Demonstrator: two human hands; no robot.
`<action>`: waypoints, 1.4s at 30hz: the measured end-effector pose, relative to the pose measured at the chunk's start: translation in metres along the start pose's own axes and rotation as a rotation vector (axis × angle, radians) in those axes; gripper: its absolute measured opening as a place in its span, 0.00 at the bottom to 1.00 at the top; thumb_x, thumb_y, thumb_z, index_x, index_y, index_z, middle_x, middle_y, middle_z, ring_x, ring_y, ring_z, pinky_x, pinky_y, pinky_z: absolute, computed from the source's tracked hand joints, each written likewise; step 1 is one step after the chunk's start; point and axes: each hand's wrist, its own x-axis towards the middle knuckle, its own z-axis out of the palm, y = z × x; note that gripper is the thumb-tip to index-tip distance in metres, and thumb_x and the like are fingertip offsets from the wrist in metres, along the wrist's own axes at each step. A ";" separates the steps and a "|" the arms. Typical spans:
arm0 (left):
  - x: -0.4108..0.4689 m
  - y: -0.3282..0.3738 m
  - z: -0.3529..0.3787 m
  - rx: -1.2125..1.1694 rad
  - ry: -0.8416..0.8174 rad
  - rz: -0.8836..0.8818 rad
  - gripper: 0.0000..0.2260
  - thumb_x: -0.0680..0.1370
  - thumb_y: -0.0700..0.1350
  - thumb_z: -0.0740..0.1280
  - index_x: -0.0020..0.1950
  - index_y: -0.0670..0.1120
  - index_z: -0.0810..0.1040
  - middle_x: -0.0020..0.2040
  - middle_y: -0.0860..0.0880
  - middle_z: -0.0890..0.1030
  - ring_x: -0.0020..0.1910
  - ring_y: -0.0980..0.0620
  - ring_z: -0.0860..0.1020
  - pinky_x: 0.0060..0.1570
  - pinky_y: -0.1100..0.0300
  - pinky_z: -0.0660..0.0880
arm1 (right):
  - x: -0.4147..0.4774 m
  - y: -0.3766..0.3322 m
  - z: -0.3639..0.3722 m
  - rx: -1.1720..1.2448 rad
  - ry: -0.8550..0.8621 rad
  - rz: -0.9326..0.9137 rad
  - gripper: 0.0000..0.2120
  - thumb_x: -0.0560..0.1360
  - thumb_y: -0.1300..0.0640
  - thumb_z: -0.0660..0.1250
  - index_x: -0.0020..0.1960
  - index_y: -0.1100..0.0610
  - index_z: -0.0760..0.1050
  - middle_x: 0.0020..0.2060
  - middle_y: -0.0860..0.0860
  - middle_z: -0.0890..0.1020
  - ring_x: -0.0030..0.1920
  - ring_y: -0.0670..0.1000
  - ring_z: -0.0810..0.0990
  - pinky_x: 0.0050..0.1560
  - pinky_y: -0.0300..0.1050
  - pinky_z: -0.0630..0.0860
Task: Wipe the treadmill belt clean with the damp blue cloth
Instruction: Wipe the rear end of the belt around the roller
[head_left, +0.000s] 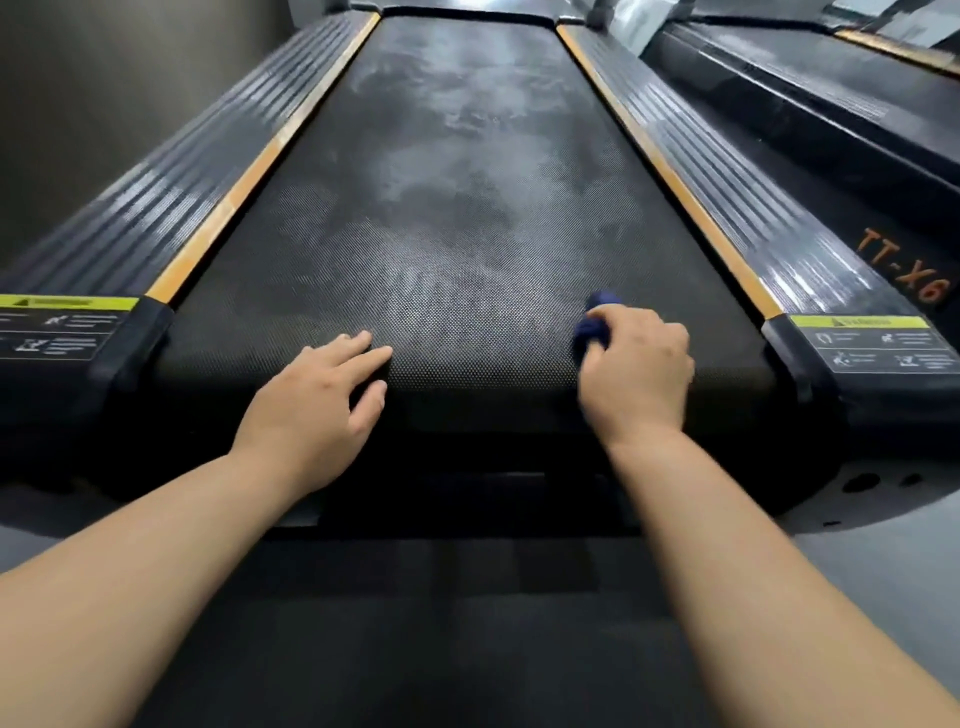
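Both bare forearms are reaching in toward the treadmill belt. Left hand is resting flat at the belt's near edge, fingers apart. Right hand is pressing the bunched blue cloth near the belt's near right corner, fingers clamped on it. Pale smears are showing farther up.

Cloth on belt's right.

right hand grips bunched blue cloth on belt, near right rail. left hand rests flat on belt's rear edge, fingers spread.
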 end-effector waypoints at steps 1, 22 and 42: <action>0.000 0.002 0.001 -0.001 0.018 -0.016 0.24 0.75 0.54 0.54 0.69 0.51 0.73 0.72 0.50 0.69 0.72 0.50 0.65 0.72 0.54 0.56 | -0.009 -0.017 0.008 0.039 -0.009 -0.084 0.11 0.75 0.55 0.62 0.56 0.49 0.77 0.55 0.52 0.79 0.55 0.60 0.72 0.52 0.50 0.68; 0.003 0.003 -0.006 -0.053 0.007 -0.024 0.23 0.75 0.52 0.54 0.70 0.53 0.71 0.72 0.52 0.68 0.72 0.54 0.64 0.71 0.59 0.54 | -0.023 -0.088 0.025 0.275 -0.402 -0.416 0.15 0.74 0.50 0.64 0.60 0.48 0.76 0.56 0.51 0.81 0.57 0.57 0.76 0.61 0.52 0.71; 0.060 -0.017 -0.002 0.017 0.269 -0.336 0.10 0.74 0.48 0.64 0.54 0.48 0.77 0.55 0.40 0.74 0.55 0.36 0.72 0.56 0.49 0.69 | -0.008 -0.022 0.029 0.171 -0.106 -0.171 0.22 0.72 0.54 0.53 0.61 0.57 0.77 0.65 0.55 0.75 0.70 0.56 0.67 0.72 0.52 0.57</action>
